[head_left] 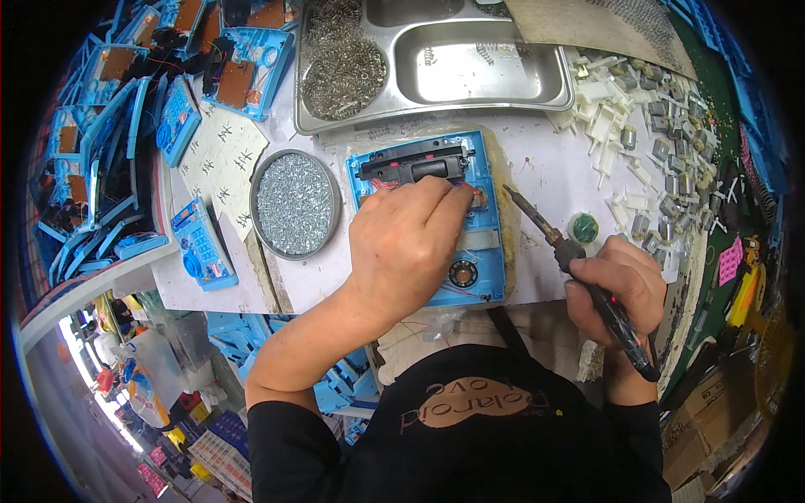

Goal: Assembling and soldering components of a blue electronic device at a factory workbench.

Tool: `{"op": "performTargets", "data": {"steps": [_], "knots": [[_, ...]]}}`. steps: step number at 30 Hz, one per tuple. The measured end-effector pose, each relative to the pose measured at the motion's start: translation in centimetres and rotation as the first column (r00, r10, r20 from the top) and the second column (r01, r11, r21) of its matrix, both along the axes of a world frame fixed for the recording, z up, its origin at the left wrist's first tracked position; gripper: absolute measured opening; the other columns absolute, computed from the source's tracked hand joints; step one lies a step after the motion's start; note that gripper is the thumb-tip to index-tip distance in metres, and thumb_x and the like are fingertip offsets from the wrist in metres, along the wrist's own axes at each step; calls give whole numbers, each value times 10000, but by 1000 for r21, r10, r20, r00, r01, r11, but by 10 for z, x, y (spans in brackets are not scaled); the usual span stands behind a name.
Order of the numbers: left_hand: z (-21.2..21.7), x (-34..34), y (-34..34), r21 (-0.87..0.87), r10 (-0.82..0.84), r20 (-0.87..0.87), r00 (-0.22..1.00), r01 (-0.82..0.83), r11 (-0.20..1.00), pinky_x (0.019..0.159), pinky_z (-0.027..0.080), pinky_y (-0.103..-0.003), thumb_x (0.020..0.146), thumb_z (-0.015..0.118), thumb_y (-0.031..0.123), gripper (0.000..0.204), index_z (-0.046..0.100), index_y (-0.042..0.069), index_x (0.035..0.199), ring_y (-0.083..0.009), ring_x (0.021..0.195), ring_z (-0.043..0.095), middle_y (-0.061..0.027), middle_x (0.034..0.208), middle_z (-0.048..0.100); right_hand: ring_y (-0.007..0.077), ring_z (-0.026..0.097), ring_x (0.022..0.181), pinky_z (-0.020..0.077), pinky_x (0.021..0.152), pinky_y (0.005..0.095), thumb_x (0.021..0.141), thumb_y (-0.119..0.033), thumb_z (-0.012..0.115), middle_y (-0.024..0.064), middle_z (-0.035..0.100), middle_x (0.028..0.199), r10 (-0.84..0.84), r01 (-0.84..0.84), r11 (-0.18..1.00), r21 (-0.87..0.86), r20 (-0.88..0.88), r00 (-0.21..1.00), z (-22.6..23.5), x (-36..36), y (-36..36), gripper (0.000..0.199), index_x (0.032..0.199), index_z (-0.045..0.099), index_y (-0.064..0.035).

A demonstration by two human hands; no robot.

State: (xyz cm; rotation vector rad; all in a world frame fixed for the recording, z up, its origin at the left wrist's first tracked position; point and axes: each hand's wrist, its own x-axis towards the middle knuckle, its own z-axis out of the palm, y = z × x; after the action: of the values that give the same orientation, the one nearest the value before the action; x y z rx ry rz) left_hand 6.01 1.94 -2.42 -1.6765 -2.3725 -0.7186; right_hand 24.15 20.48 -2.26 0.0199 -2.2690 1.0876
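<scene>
A blue plastic housing [491,272] lies before me, its inner side up. It carries a black mechanism [432,168] near its top, red wires and a round speaker [462,273] near its lower edge. My left hand [404,239] rests over the housing's middle, fingers curled and pressed together; whatever the fingertips grip is hidden beneath. To the right, my right hand [625,289] is wrapped round the black handle of a soldering iron [570,251]. The iron's tip points up and left, apart from the hand and just off the housing's right edge.
A round grey dish of small screws [295,204] sits left of the housing. Behind stands a metal tray [436,109] with springs. At right are a small green-filled pot [582,227], white plastic parts [605,109] and small motors [662,155]. Blue housings [101,126] pile up at left.
</scene>
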Motion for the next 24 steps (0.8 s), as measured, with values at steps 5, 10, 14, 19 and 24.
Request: {"op": "performTargets", "data": {"steps": [5, 10, 14, 19, 24], "knots": [[0, 0, -1, 16, 4, -11, 1000, -4, 1000, 622, 509, -345, 777, 811, 33, 222, 751, 70, 987, -225, 728, 670, -45, 890, 699, 186, 488, 489, 357, 462, 303, 761, 6, 796, 29, 522, 608, 2, -2, 1000, -3, 5, 1000, 1, 0, 0, 275, 1012, 692, -37], [-2, 0, -2, 28, 4, -9, 1000, -3, 1000, 620, 514, -339, 775, 815, 38, 220, 759, 73, 985, -221, 727, 677, -46, 898, 707, 186, 491, 491, 361, 466, 302, 753, 12, 793, 28, 524, 610, 0, 0, 1000, 7, 8, 1000, 1, 1, 0, 276, 1007, 697, -35], [-2, 0, -2, 32, 3, -20, 1000, -2, 999, 619, 515, -340, 780, 815, 40, 219, 764, 73, 991, -220, 725, 677, -46, 898, 709, 185, 491, 493, 363, 469, 301, 746, 19, 790, 27, 522, 610, -1, 1, 1000, -10, -1, 1000, 2, 1, 0, 281, 1006, 700, -35], [-3, 1, -5, 115, -10, -34, 999, 14, 993, 631, 521, -324, 773, 834, 53, 248, 761, 61, 1009, -235, 777, 701, -61, 908, 716, 186, 497, 494, 365, 470, 303, 741, 22, 792, 29, 527, 611, -3, 3, 1000, 1, 8, 1000, 2, 1, -1, 282, 1002, 699, -32], [-7, -9, -26, 249, 30, 35, 999, -38, 968, 670, 474, -333, 752, 837, 97, 254, 748, 55, 986, -240, 788, 663, -56, 942, 699, 193, 514, 492, 380, 473, 307, 753, 18, 793, 39, 564, 621, -21, 21, 1000, 1, 9, 1000, 2, 3, 1, 270, 1001, 696, -23]]}}
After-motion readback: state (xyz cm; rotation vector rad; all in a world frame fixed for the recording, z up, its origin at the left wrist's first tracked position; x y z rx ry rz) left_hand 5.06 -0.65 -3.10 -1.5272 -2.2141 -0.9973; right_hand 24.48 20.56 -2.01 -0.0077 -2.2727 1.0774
